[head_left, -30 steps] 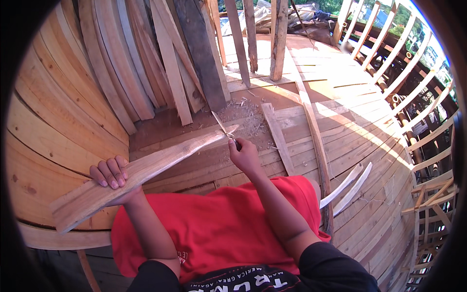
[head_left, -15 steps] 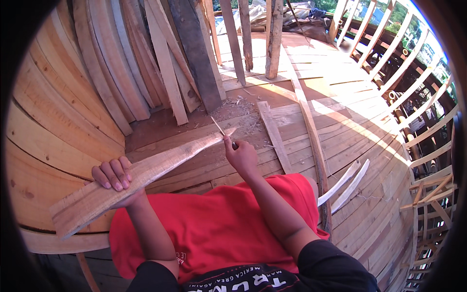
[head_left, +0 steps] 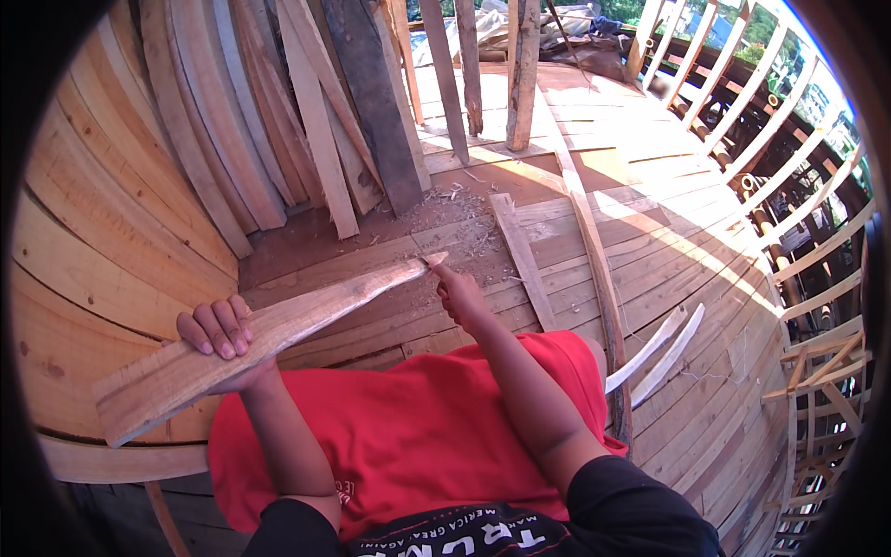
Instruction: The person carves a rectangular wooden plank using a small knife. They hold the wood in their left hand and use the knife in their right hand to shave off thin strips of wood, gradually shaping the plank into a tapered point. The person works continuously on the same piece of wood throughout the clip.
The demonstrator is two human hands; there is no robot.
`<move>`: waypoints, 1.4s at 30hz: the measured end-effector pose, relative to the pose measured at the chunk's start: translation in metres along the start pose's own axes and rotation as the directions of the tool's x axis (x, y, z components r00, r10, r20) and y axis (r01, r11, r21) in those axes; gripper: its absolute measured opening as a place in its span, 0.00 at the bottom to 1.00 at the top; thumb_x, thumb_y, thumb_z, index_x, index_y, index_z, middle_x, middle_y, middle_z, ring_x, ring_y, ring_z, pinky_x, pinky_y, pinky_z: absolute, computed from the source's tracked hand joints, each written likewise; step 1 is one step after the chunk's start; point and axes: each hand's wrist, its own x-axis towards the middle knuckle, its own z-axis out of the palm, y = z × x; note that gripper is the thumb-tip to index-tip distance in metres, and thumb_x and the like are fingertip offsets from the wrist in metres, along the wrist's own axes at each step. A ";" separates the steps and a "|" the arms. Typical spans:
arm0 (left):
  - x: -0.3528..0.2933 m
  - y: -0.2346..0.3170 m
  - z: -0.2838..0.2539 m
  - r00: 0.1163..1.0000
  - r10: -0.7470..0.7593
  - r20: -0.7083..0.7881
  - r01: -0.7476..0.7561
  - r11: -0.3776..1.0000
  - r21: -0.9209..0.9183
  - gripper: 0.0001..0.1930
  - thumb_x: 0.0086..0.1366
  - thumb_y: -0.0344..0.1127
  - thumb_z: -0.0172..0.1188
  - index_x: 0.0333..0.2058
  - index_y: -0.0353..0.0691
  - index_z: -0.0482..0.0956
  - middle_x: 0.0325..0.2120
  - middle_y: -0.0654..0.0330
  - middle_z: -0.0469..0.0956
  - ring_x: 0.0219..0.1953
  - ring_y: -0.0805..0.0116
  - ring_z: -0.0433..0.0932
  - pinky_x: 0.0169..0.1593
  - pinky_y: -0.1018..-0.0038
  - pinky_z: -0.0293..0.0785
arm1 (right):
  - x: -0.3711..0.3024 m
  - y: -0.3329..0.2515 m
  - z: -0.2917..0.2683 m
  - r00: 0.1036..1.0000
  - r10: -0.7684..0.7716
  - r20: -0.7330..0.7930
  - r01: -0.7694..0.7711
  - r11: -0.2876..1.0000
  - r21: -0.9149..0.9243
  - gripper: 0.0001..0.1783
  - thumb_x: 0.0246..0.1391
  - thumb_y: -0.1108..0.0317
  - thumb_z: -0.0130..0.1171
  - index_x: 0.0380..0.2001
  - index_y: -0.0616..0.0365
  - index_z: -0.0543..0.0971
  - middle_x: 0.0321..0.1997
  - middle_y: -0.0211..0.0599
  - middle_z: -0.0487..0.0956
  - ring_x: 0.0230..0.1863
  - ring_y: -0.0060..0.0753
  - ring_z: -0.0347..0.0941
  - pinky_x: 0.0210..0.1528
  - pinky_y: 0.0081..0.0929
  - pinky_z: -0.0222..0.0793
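Note:
A long wooden plank [head_left: 306, 325] lies slantwise across the view, broad at the lower left and narrowing to a whittled point at the upper right. My left hand [head_left: 219, 331] is closed round its broad part, fingers over the top edge and palm underneath. At the narrow end my right hand [head_left: 461, 295] is closed, the forefinger stretched along the tapered wood close to the tip. It grips a thin-bladed knife [head_left: 420, 250], of which only a faint sliver shows past the wood; the handle is hidden in the fist.
Wood shavings [head_left: 459, 218] litter the plank floor beyond the tip. Loose boards [head_left: 316, 121] lean on the curved wall at the left. A short board [head_left: 522, 260], a long batten [head_left: 594, 251] and two pale curved strips [head_left: 668, 343] lie to the right. Upright posts [head_left: 522, 84] stand farther back.
The right hand has turned over and moved slightly down along the plank's tip. The knife's blade, earlier standing out up and left, is now nearly hidden. The left hand has hardly moved.

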 end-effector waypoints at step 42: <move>0.006 0.007 0.005 0.999 0.040 -0.011 -0.040 0.999 -0.003 0.22 0.75 0.52 0.39 0.24 0.47 0.64 0.14 0.67 0.67 0.16 0.76 0.65 0.26 0.78 0.65 | -0.004 -0.002 -0.008 0.963 -0.195 -0.187 0.080 0.868 -0.490 0.42 0.53 0.27 0.48 0.23 0.63 0.81 0.25 0.48 0.81 0.34 0.50 0.81 0.38 0.43 0.72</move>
